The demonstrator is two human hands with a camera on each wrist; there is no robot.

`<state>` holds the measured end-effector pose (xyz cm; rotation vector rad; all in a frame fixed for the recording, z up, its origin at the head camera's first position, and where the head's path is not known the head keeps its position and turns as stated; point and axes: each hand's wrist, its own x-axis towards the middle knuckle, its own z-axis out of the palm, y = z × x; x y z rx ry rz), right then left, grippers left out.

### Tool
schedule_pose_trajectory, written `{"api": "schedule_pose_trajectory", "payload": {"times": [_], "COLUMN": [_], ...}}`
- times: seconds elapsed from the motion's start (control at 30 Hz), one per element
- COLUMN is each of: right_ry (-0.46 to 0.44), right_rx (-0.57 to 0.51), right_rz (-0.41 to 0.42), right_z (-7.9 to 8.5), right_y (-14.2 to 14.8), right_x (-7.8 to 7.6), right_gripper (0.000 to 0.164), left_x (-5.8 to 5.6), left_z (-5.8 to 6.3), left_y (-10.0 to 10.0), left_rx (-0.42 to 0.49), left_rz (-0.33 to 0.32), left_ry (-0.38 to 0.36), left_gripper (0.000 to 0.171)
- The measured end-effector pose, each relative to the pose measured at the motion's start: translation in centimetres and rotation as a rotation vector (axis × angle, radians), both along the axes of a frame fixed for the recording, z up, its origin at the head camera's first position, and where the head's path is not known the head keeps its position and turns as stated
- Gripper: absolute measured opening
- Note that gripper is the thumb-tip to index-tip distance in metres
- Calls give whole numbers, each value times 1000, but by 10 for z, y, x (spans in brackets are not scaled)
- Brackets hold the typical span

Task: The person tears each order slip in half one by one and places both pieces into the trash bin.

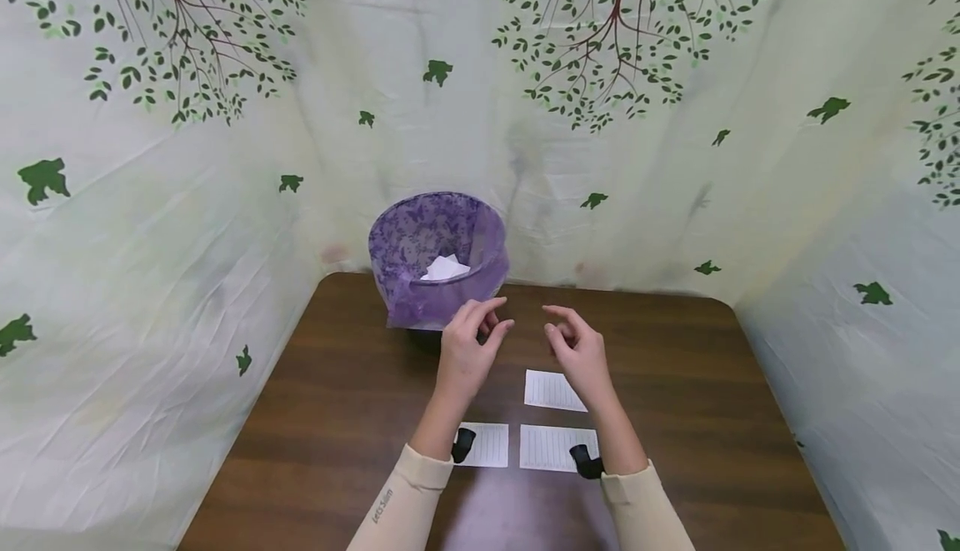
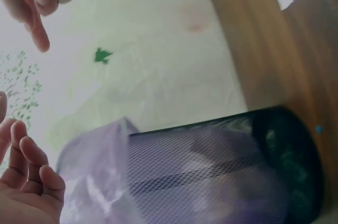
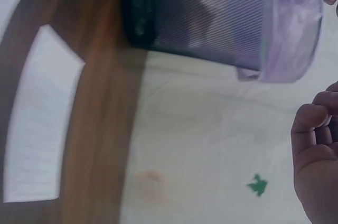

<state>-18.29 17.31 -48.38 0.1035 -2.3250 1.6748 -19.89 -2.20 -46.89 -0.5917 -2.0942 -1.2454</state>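
Observation:
Over the table, in front of the bin, my left hand hovers with thumb and index finger apart and nothing between them. Facing it across a small gap is my right hand, also holding nothing, its fingers loosely bent. A mesh bin with a purple liner stands at the back left, and crumpled white paper lies inside. Three lined paper sheets lie on the table: an upper sheet partly behind my right forearm, a lower left sheet and a lower right sheet.
The brown wooden table meets a pale hanging cloth printed with leaves at the back and both sides. Black wrist mounts, one on the left and one on the right, overlap the lower sheets in the head view.

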Motion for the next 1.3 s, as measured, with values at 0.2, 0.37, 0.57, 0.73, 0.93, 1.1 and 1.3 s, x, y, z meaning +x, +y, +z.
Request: {"api": "schedule_pose_trajectory", "payload": {"times": [0.2,0.37,0.57,0.73,0.93,1.1,1.3], "right_ry": [-93,-113,-147,-176,-165,-208,-242], "right_rx": [-16,-41,-43,-43,-21,-12,-22], "right_rz": [-9,4,-28,-35,-59,-84,-107], "right_z": [-8,-5,-18,-37,-64,-75,-90], "right_y": [7,8,11,18,28,34,40], "right_x": [20,35,39,36,32,32,31], "right_gripper": [28,27,27,27,27,28,29], "left_x": [1,2,6,7,6,7,6], "left_z": [-25,-43,-61,-72,-88,-100,-112], "left_y": [7,14,20,23,28,32,39], "left_rx": [-41,-86,-134,-160,-181,-208,-233], "left_rz": [19,20,26,28,37,24,2], "left_ry": [-58,-113,-152,-154,-137,-177,-308], "left_gripper": [33,33,33,31,32,34,34]}}
